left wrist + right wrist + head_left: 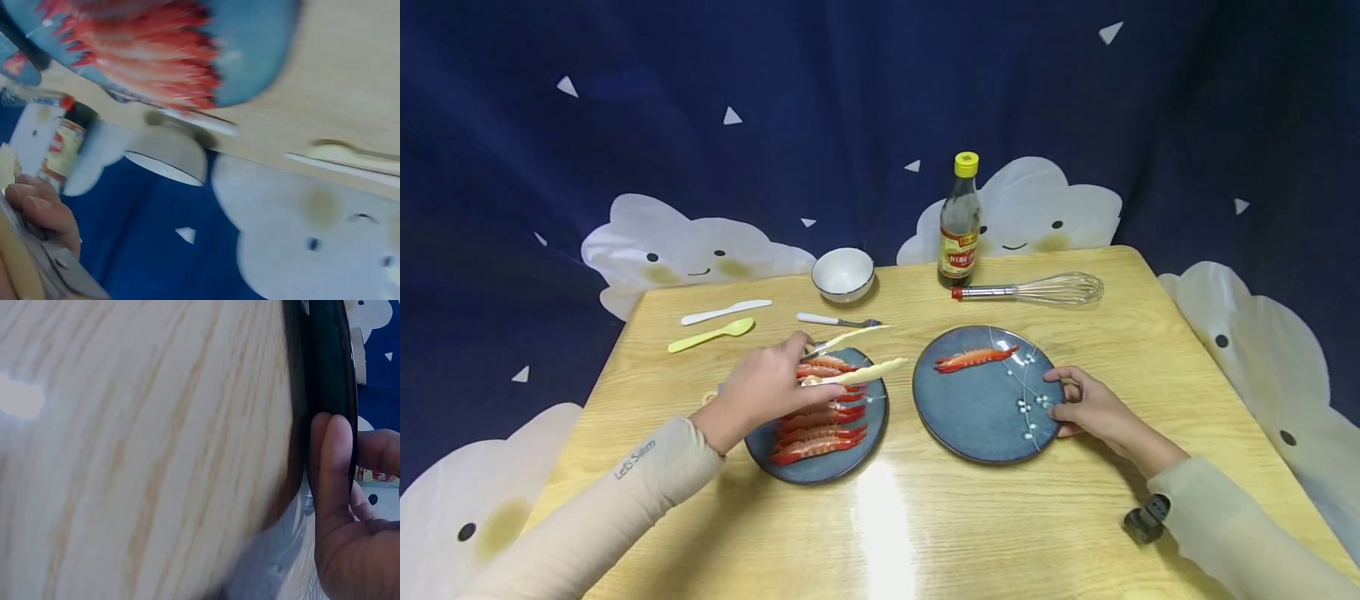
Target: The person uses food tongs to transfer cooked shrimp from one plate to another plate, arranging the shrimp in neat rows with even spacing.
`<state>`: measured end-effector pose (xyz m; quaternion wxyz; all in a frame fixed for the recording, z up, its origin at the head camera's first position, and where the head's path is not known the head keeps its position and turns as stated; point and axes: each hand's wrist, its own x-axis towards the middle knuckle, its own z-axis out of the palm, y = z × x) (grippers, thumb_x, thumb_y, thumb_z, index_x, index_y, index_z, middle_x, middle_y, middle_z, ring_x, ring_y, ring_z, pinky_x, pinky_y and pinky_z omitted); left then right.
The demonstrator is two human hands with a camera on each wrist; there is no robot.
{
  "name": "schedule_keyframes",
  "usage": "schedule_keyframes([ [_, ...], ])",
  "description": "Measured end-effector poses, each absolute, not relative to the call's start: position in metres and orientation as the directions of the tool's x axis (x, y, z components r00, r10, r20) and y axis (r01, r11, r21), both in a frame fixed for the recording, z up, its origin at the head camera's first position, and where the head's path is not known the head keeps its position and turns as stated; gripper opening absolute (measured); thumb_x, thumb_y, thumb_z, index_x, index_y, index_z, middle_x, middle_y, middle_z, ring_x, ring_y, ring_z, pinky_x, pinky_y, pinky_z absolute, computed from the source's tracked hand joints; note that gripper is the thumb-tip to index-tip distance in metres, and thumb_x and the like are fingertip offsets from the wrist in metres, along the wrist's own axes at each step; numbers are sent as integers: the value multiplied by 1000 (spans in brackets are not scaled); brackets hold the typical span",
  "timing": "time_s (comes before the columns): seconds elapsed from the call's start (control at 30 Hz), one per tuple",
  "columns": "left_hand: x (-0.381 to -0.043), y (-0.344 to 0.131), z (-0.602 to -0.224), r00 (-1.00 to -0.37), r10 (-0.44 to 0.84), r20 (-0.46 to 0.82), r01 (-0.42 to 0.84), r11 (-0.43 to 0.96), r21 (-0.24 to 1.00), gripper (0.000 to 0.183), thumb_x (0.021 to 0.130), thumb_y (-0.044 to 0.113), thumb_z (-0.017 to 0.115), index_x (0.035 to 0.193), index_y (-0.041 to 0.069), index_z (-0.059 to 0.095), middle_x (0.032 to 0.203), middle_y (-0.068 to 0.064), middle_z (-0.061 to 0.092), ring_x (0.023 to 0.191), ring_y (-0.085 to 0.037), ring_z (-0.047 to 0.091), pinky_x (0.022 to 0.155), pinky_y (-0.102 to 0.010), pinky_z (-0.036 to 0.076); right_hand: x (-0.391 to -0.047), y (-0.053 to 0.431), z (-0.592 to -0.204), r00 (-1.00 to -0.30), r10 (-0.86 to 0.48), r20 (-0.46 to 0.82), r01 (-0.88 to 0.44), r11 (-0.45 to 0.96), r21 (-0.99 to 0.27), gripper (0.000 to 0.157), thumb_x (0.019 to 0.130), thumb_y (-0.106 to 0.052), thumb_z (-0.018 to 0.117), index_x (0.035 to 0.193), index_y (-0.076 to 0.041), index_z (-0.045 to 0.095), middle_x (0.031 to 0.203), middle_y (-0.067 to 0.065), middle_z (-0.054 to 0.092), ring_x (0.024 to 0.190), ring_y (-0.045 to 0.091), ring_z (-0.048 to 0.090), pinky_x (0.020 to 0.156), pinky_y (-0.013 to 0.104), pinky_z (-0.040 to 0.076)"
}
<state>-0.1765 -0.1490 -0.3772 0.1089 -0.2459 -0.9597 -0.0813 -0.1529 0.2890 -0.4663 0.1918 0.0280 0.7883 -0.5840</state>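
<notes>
My left hand grips a pair of tongs with cream-coloured tips, spread apart over the left blue plate. Several red shrimp lie in a row on that plate, partly hidden by the hand and tongs. In the left wrist view, the tongs' metal handle shows beside curled fingers, and no shrimp is between the tips in the head view. My right hand pinches the right rim of a second blue plate with white blossoms. A single shrimp lies toward its back.
Behind the plates stand a white bowl and a yellow-capped sauce bottle, with a whisk in front of the bottle. A white knife, a yellow spoon and a white-handled fork lie at the back left.
</notes>
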Motion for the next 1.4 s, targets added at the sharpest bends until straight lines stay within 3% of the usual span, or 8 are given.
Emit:
schedule_keyframes([
  [0.2,-144,-194,-373,-920,356,161,369,928,53,76,56,77,51,93,11,52,54,7,46,42,-12,41,42,-31,34,-151,291,-465,-926,-184,-331,258,332,-907,59,75,0,60,125,-2,28,89,19,48,67,19,56,57,37,49],
  [0.4,-111,-231,-392,-930,347,120,354,934,41,73,56,77,52,94,14,54,57,8,50,42,-8,37,41,-30,32,-153,288,-467,-928,-208,-310,229,339,-913,57,76,-2,60,124,-1,29,86,15,49,67,19,56,56,37,49],
  [0.63,-88,-257,-412,-928,370,30,372,926,64,66,64,72,50,94,14,51,48,14,37,40,-5,32,41,-28,30,-152,290,-466,-929,-190,-317,238,348,-907,57,77,-1,59,125,-2,28,86,16,49,67,18,56,56,37,49],
  [0.83,-81,-269,-415,-932,363,-2,362,931,50,63,63,74,50,88,16,48,45,12,32,39,-7,30,40,-27,27,-154,289,-467,-929,-189,-319,240,349,-906,59,77,-3,60,126,-2,28,88,17,49,68,19,57,57,37,49],
  [1.07,-84,-272,-415,-926,378,-12,377,925,50,56,63,72,52,80,19,44,46,11,32,40,-8,30,39,-27,25,-159,295,-481,-924,-170,-343,273,333,-902,60,73,-11,65,124,-11,33,88,14,50,68,20,59,58,38,49],
  [1.23,-85,-271,-412,-911,412,-18,410,910,63,50,65,69,54,75,21,45,47,12,30,40,-6,28,38,-26,24,-158,296,-483,-930,-206,-304,231,315,-921,59,75,-12,66,124,-9,33,85,14,49,68,21,58,57,38,49],
  [1.4,-86,-269,-410,-894,448,-1,447,892,66,45,67,66,53,74,22,44,46,14,28,40,-4,27,38,-25,23,-159,296,-483,-925,-170,-340,275,319,-907,64,72,-13,67,125,-10,32,90,19,46,69,22,58,59,40,48],
])
